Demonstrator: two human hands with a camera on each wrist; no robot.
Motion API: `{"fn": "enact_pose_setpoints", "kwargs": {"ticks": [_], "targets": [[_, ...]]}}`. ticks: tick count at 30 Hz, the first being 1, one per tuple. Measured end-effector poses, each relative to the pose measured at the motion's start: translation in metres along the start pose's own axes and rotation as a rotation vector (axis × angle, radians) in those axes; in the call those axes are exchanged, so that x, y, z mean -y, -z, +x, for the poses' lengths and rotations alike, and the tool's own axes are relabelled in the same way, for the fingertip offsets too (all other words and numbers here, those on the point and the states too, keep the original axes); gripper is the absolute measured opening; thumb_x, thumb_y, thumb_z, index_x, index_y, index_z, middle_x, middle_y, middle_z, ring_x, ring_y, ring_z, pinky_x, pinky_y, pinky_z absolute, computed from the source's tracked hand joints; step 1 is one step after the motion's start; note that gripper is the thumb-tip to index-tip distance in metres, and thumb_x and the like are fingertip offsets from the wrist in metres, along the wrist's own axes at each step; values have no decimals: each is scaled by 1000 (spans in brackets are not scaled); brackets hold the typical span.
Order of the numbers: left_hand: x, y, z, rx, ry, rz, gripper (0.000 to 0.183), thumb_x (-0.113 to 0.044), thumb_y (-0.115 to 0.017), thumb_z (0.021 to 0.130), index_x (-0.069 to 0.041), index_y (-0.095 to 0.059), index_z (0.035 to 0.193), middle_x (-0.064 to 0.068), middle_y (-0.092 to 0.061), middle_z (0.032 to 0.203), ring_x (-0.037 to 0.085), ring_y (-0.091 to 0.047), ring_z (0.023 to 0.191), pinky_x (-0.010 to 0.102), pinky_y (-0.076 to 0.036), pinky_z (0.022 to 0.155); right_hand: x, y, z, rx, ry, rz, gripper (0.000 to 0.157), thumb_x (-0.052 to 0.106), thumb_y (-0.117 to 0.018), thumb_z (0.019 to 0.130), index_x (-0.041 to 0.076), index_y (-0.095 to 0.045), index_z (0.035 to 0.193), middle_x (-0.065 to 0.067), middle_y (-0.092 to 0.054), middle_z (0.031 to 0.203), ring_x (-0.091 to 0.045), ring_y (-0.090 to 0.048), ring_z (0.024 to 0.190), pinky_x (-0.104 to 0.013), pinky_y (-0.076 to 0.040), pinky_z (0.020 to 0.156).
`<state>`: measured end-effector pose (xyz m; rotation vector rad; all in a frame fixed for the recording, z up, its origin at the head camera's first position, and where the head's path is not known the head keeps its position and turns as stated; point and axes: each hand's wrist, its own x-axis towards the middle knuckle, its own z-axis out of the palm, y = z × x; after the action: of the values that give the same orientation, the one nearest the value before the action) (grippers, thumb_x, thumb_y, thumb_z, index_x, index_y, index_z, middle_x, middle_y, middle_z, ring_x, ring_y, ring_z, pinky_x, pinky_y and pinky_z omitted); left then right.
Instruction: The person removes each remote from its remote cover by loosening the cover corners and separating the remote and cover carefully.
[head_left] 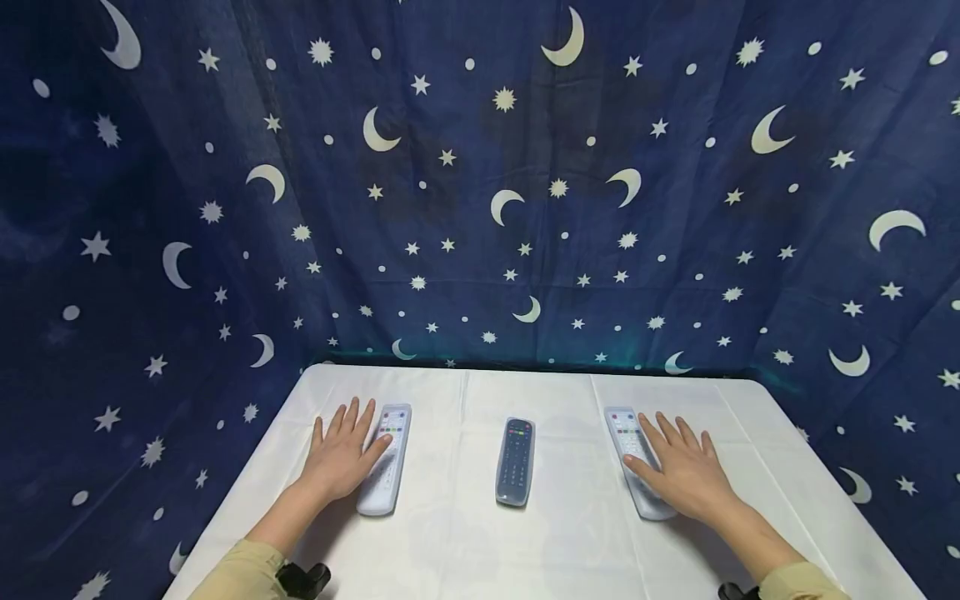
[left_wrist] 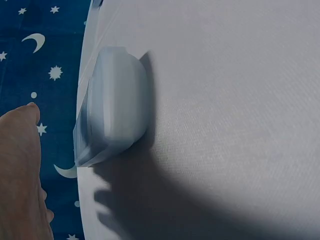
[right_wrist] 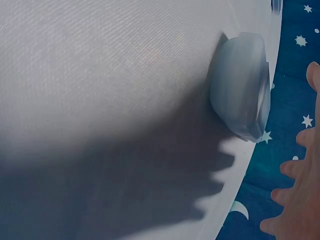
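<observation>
My left hand, palm down with fingers spread, hovers by a white remote control at the left; the thumb overlaps it in the head view. From the left wrist, that remote's end shows, apart from the hand. At the right, a second white remote control lies partly hidden under my right hand, whose fingers are spread too. A gap separates hand and remote in the right wrist view. Between them lies a dark grey remote control in a clear cover.
All three remotes lie on a table with a white cloth. Behind it and along both sides hangs a dark blue curtain with moons and stars. The hands cast shadows on the cloth. Both forearms wear beige sleeves with black straps.
</observation>
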<state>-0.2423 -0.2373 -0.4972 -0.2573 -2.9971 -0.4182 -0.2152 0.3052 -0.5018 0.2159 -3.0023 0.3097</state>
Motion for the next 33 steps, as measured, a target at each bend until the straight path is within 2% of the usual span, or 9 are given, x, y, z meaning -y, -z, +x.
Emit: {"fn": "enact_pose_setpoints", "kwargs": {"ticks": [4, 10, 14, 23, 33], "targets": [[3, 1, -4, 9, 8, -5, 83, -64, -36, 104, -6, -25, 162, 27, -17, 165, 50, -13, 151, 72, 0, 116, 7, -2, 1, -1, 5, 8, 93, 73, -49, 95, 3, -39, 156, -33, -31, 157, -59, -22, 143, -78, -6, 111], [6, 6, -5, -34, -3, -44, 80, -60, -39, 105, -3, -29, 160, 29, -21, 164, 51, -17, 149, 73, -2, 115, 23, 3, 8, -25, 45, 70, 93, 73, -47, 96, 5, -36, 158, -31, -32, 158, -58, -21, 144, -76, -5, 112], [3, 8, -4, -32, -8, -86, 78, -57, -41, 105, -3, -28, 160, 29, -21, 163, 52, -17, 149, 74, -2, 114, 38, 8, 14, -31, 70, 113, 91, 72, -46, 97, 6, -35, 159, -30, -34, 158, -56, -21, 146, -75, -6, 113], [-1, 18, -1, 26, 6, -167, 78, -54, -40, 107, 0, -23, 161, 31, -20, 163, 52, -19, 149, 73, -11, 115, 81, 10, 32, -73, 123, 185, 85, 64, -54, 98, 7, -37, 158, -23, -39, 157, -49, -27, 147, -70, -11, 116], [7, 32, -6, 138, 60, -409, 79, -49, -43, 108, 3, -16, 161, 33, -16, 163, 51, -16, 149, 64, -15, 119, 144, 8, 51, -18, 188, 338, 77, 48, -66, 97, 11, -37, 159, -14, -41, 159, -41, -29, 149, -62, -16, 120]]}}
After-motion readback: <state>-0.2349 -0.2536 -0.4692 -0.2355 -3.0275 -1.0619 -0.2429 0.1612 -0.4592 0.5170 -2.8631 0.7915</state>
